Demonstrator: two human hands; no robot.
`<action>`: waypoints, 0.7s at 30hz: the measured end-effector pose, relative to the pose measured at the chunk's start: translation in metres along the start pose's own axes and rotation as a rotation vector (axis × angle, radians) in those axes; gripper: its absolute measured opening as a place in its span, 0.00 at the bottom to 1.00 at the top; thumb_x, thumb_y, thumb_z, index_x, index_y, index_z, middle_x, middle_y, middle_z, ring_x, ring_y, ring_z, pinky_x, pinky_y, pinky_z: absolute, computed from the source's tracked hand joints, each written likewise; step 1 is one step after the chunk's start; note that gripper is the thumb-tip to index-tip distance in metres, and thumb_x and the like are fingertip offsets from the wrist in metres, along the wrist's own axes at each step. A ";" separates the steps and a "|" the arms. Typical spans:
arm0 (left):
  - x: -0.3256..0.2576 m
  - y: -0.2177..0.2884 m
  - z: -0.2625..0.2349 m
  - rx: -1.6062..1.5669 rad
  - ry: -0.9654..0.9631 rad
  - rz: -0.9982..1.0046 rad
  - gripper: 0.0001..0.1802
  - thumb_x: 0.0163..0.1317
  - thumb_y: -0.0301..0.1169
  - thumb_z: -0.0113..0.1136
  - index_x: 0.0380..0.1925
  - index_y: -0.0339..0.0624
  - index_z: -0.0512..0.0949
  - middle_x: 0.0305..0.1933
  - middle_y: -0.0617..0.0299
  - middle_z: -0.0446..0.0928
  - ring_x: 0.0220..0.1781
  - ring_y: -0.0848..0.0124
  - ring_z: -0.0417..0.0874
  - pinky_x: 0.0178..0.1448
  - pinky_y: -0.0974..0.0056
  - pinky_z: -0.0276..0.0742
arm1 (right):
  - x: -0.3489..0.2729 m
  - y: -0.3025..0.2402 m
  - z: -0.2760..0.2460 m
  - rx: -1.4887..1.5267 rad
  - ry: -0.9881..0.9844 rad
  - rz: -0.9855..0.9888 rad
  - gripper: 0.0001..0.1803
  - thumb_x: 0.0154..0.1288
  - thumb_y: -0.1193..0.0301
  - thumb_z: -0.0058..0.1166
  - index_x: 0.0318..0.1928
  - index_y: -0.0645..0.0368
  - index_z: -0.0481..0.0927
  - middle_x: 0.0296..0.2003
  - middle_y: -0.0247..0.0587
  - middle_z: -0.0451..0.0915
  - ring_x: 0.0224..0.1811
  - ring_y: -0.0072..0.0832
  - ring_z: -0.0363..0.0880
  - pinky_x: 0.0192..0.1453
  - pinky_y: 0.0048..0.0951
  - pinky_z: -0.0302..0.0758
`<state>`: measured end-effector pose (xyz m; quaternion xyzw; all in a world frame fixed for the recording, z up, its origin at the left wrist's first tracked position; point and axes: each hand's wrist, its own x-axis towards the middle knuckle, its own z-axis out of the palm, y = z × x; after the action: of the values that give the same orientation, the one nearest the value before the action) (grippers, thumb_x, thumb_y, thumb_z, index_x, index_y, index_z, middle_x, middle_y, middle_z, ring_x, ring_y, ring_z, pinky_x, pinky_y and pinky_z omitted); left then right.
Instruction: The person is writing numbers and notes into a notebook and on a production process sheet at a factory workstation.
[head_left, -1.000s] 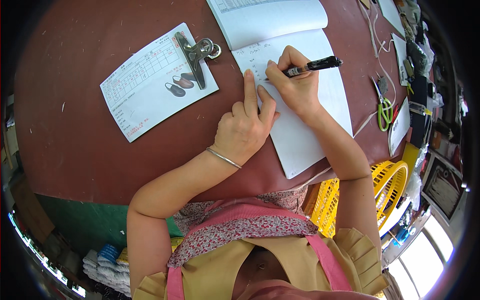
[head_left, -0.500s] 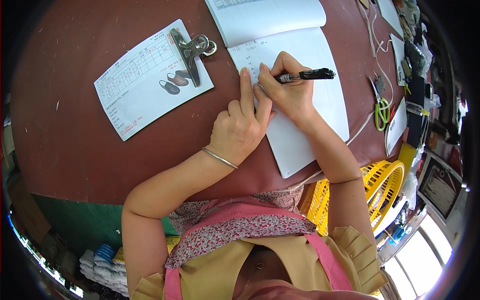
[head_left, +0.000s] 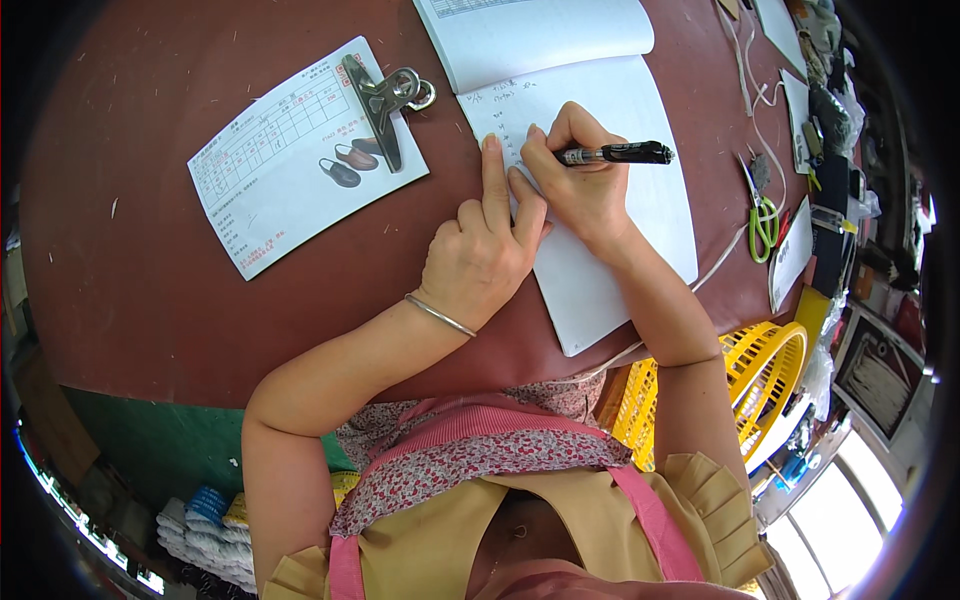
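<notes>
- Right hand [head_left: 590,188]: grip clamped on the pen [head_left: 638,153], tip hidden.
- Left hand [head_left: 482,255]: fingers apart, holding nothing, resting at the notebook's [head_left: 600,290] left edge.
- Notebook lies open on the tabletop [head_left: 300,325] — some handwriting done near the top, lower page mostly blank.

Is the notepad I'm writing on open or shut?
Open: the notepad has leaves folded back, exposing the handwritten page under the right hand.

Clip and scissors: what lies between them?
In the head view, the open notebook lies between clip and scissors, with the right hand on it holding a pen.
</notes>
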<state>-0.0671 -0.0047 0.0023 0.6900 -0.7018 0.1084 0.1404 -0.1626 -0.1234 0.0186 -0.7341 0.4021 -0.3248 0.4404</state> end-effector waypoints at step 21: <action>-0.014 0.010 -0.013 0.079 0.028 0.010 0.16 0.60 0.29 0.57 0.46 0.32 0.79 0.57 0.27 0.78 0.15 0.78 0.68 0.16 0.74 0.68 | -0.005 0.002 0.002 0.002 0.051 0.005 0.23 0.62 0.78 0.70 0.21 0.57 0.65 0.18 0.24 0.67 0.22 0.09 0.58 0.24 0.19 0.55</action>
<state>-0.0760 0.0130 0.0096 0.6898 -0.6984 0.1463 0.1223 -0.1636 -0.1186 0.0150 -0.7241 0.4146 -0.3429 0.4315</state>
